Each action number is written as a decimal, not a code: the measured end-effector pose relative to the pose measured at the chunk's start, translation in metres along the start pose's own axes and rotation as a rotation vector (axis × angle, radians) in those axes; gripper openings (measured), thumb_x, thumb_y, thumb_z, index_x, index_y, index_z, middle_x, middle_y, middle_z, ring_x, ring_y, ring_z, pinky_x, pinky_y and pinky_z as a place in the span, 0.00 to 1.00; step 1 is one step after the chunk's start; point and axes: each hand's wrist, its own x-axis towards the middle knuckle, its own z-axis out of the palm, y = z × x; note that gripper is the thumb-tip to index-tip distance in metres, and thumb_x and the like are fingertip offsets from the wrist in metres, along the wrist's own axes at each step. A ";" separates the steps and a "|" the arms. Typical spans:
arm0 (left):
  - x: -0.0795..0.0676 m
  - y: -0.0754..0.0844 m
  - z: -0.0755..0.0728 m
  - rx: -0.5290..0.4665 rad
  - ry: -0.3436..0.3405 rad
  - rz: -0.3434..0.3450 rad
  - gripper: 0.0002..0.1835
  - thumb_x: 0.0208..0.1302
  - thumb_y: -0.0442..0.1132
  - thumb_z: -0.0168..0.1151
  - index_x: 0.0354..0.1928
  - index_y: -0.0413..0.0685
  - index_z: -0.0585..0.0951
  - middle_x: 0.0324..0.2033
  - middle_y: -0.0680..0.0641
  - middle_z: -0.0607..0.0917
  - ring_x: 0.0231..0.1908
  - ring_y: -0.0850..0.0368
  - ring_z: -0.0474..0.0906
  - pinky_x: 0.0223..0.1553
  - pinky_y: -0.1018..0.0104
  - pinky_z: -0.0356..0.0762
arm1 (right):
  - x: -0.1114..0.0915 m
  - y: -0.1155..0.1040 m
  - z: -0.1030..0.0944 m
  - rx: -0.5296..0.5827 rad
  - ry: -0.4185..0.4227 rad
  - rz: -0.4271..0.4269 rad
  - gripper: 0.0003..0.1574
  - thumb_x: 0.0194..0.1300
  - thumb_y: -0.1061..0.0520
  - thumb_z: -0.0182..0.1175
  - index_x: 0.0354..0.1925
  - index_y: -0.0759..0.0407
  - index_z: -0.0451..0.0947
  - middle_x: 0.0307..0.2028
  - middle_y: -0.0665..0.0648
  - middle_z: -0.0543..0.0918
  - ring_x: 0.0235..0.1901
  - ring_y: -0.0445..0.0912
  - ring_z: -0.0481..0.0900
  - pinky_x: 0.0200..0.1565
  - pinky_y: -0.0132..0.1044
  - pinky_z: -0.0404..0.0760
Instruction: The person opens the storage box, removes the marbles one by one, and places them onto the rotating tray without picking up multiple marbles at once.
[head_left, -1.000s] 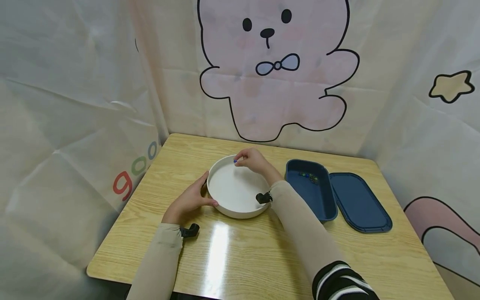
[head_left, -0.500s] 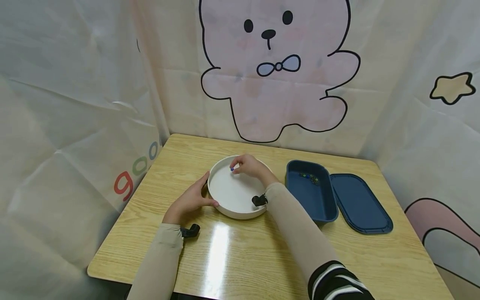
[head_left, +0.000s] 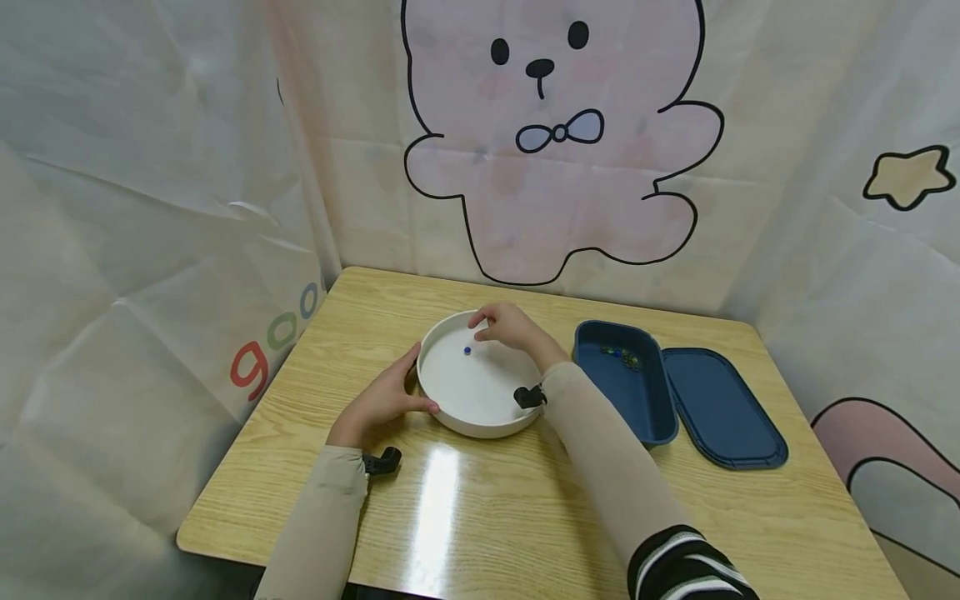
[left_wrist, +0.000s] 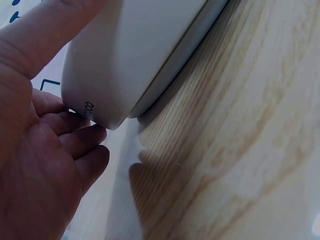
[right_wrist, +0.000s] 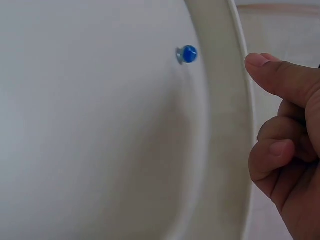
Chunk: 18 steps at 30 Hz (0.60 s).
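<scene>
A small blue marble (head_left: 467, 351) lies by itself on the floor of a round white tray (head_left: 480, 392); in the right wrist view the marble (right_wrist: 189, 53) looks glassy, with a pale streak beside it. My right hand (head_left: 512, 327) hovers over the tray's far right side, thumb and forefinger apart from the marble and holding nothing. On the tray's left side, my left hand (head_left: 378, 398) grips the outer wall. From the left wrist, its thumb spans the upper wall while the fingertips (left_wrist: 95, 137) curl against the lower edge.
Right of the tray stands a deep navy box (head_left: 622, 392) with several small marbles (head_left: 621, 357) near its far end. Its navy lid (head_left: 722, 407) lies flat beside it. The wooden table (head_left: 495, 508) ends at a printed cloth backdrop (head_left: 360, 208).
The marble has left my right fingers and now rests on the tray floor. My right hand moved down and left, then drew back up and right. My left hand stays put.
</scene>
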 end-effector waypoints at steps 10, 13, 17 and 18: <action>0.002 -0.001 0.002 0.007 0.007 -0.004 0.70 0.50 0.51 0.83 0.83 0.60 0.39 0.82 0.52 0.42 0.80 0.55 0.39 0.79 0.51 0.47 | -0.025 0.000 -0.042 -0.008 0.064 -0.021 0.17 0.69 0.52 0.69 0.55 0.53 0.85 0.26 0.55 0.68 0.28 0.49 0.64 0.31 0.40 0.66; 0.002 -0.001 0.002 0.007 0.010 -0.007 0.70 0.50 0.51 0.83 0.83 0.61 0.39 0.82 0.53 0.43 0.80 0.56 0.39 0.79 0.51 0.48 | -0.036 0.002 -0.053 0.001 0.083 -0.024 0.17 0.70 0.53 0.68 0.55 0.53 0.85 0.27 0.55 0.68 0.28 0.50 0.64 0.31 0.40 0.65; 0.001 -0.001 0.002 0.001 0.014 -0.005 0.71 0.49 0.51 0.83 0.83 0.61 0.39 0.82 0.54 0.43 0.80 0.56 0.40 0.79 0.51 0.47 | -0.050 0.008 -0.066 -0.013 0.116 -0.006 0.15 0.70 0.53 0.68 0.53 0.51 0.85 0.28 0.56 0.69 0.29 0.51 0.65 0.31 0.41 0.66; 0.000 -0.001 0.002 -0.001 0.015 -0.004 0.71 0.49 0.51 0.83 0.83 0.61 0.39 0.82 0.54 0.43 0.80 0.56 0.40 0.79 0.51 0.47 | -0.053 0.010 -0.069 -0.020 0.123 -0.001 0.14 0.70 0.53 0.68 0.53 0.50 0.85 0.27 0.56 0.69 0.29 0.51 0.65 0.31 0.41 0.66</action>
